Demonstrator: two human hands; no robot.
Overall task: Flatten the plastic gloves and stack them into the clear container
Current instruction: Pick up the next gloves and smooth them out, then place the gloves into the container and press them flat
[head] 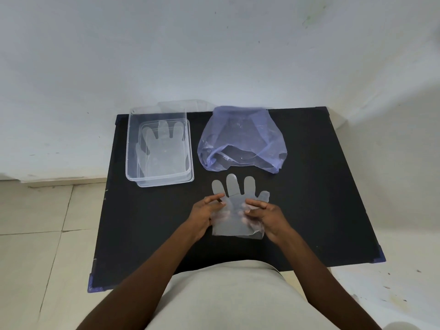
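Head view shows us a thin, see-through plastic glove (238,210) lying flat on the matte black table (321,186), fingers pointing away. Our left hand (206,215) and right hand (266,216) pinch its two edges, fingertips visible through the film. Beyond it sit a crumpled blue bag (242,139) and the clear rectangular container (159,146), with gloves flattened inside.

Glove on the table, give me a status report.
Both hands on the glove: left hand and right hand pressing it flat on the black table. Clear container already holds gloves. Blue bag beyond, nothing in the way.
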